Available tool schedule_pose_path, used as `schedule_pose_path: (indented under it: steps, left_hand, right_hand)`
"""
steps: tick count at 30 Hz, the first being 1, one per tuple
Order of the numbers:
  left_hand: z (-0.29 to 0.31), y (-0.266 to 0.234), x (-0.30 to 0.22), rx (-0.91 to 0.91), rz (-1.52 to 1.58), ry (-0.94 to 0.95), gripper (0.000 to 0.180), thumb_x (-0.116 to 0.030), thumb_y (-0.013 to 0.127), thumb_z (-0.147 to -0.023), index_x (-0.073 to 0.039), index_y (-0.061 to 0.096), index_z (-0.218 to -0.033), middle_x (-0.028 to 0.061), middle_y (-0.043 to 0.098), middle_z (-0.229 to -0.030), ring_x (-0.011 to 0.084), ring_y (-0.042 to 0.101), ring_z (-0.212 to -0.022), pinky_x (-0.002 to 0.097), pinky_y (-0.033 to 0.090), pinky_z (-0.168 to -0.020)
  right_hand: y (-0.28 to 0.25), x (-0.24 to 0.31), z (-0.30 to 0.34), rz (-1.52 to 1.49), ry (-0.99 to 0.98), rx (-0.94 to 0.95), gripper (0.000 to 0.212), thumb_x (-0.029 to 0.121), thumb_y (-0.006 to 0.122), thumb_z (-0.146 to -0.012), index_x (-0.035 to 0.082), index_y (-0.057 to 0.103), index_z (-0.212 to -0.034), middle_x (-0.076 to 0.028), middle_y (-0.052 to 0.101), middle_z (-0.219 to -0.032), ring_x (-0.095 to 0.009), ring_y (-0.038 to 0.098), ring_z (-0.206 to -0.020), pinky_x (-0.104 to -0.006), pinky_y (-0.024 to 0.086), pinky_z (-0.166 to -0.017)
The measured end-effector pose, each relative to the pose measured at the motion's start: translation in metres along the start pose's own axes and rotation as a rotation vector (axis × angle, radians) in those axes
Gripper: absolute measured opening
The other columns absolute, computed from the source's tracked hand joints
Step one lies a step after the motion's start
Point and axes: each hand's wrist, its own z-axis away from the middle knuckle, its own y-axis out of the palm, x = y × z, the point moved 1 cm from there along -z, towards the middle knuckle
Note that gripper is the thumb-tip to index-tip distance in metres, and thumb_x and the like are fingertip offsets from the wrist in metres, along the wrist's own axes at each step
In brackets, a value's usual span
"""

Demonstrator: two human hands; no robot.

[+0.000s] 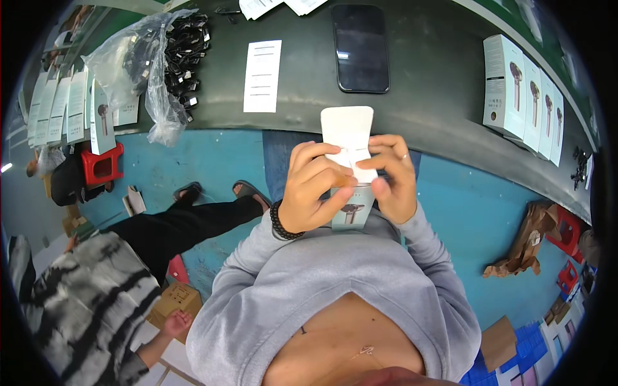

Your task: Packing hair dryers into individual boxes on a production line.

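In front of my chest stands a slim pale-green carton [352, 219] with a picture of a dark handheld device on its side. Its long white lid flap [347, 125] points up and away from me. My left hand [315, 186], with a dark bead bracelet at the wrist, is closed around the carton's left top edge. My right hand [394, 177], a ring on one finger, grips the right side. The fingertips of both hands meet at the white inner flaps by the opening. What lies inside the carton is hidden by my fingers.
On the dark table lie a black phone [362, 48], a printed white slip [262, 76] and a plastic bag [132, 58] with black cables [187, 58]. Cartons stand in rows at the right [503, 83] and left [74, 106]. Another person [96, 302] is close at my left.
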Motion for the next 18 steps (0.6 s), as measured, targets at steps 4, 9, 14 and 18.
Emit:
schedule_pose_path:
  steps: [4,9,14,18]
  left_hand:
    - [-0.014,0.005,-0.004,0.038,0.059,-0.116,0.005,-0.008,0.065,-0.071,-0.004,0.062,-0.069,0.0048,0.059,-0.074,0.026,0.051,-0.086,0.0349,0.039,-0.079]
    - [0.003,0.026,0.017,-0.402,0.156,-0.085,0.058,0.007,0.063,-0.072,-0.008,0.03,-0.117,0.0181,0.049,-0.112,0.0223,0.049,-0.093,0.0337,0.042,-0.077]
    - [0.0,0.02,0.027,-0.199,0.589,-0.094,0.041,0.008,0.059,-0.074,-0.003,0.042,-0.11,0.0182,0.055,-0.11,0.0304,0.053,-0.107,0.0379,0.043,-0.087]
    - [-0.01,0.007,0.021,-0.009,0.45,-0.064,0.022,0.0,0.067,-0.069,-0.001,0.062,-0.09,0.016,0.061,-0.113,0.0308,0.057,-0.102,0.0369,0.044,-0.088]
  right_hand:
    - [-0.005,0.017,-0.027,-0.264,0.354,-0.006,0.041,0.017,0.052,-0.09,-0.003,0.045,-0.125,-0.013,0.047,-0.115,-0.018,0.053,-0.099,-0.0265,0.045,-0.077]
    - [-0.016,0.005,-0.026,0.004,0.061,0.192,0.028,0.025,0.056,-0.087,0.002,0.066,-0.1,-0.013,0.056,-0.103,-0.018,0.054,-0.089,-0.026,0.043,-0.074]
    - [-0.015,0.016,-0.028,0.061,0.079,0.164,0.026,0.022,0.063,-0.081,0.001,0.066,-0.097,-0.013,0.058,-0.101,-0.02,0.057,-0.086,-0.0289,0.046,-0.075]
    - [-0.023,0.02,-0.031,0.061,0.138,0.209,0.025,0.013,0.071,-0.074,0.001,0.066,-0.096,-0.013,0.059,-0.101,-0.02,0.06,-0.086,-0.0297,0.049,-0.075]
